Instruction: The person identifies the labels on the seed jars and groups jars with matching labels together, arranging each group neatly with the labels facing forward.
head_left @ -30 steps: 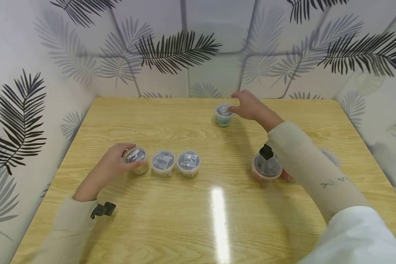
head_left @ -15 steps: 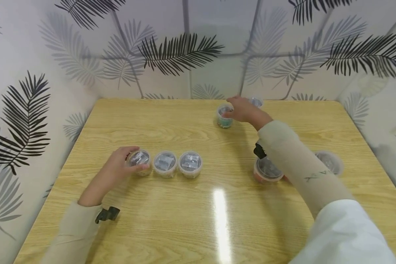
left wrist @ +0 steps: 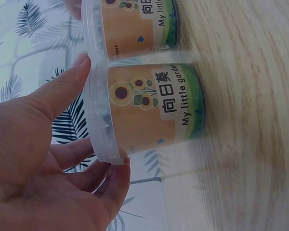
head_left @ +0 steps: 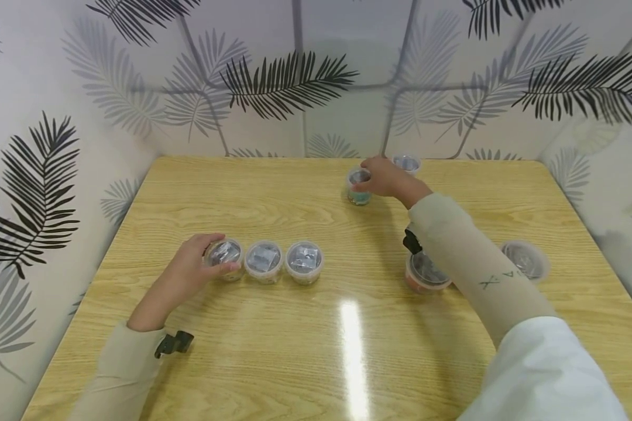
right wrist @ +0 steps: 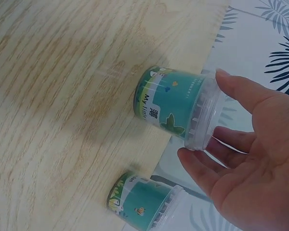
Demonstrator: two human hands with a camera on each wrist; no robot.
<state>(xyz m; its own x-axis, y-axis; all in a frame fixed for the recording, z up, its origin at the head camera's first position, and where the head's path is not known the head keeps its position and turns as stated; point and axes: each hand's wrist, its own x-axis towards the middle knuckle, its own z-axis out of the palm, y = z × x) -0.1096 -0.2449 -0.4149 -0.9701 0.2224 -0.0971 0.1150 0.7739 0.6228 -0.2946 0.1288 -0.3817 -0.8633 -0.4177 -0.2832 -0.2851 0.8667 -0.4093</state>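
Note:
My left hand [head_left: 181, 270] grips the lid rim of a small clear plastic cup [left wrist: 144, 108] with an orange sunflower label reading "My little garden". Thumb and fingers lie on opposite sides of the lid. This cup stands upright at the left end of a row with a middle cup [head_left: 264, 261] and a right-hand cup [head_left: 304, 263]. Near the table's far edge, my right hand [head_left: 383, 177] holds a teal-labelled cup [right wrist: 176, 103] by its lid, thumb and fingertips at the rim. A second teal cup [right wrist: 142, 199] stands just beyond, partly behind the hand in the head view.
A reddish lidded cup [head_left: 425, 275] and another lidded cup [head_left: 526, 260] stand on the right of the wooden table [head_left: 274, 362], partly covered by my right forearm. A leaf-patterned wall covering [head_left: 326, 123] rises behind the far edge.
My right hand has moved slightly and its fingers have drawn in around the teal cup's lid. The second teal cup behind it has come into sight. My left hand keeps its hold.

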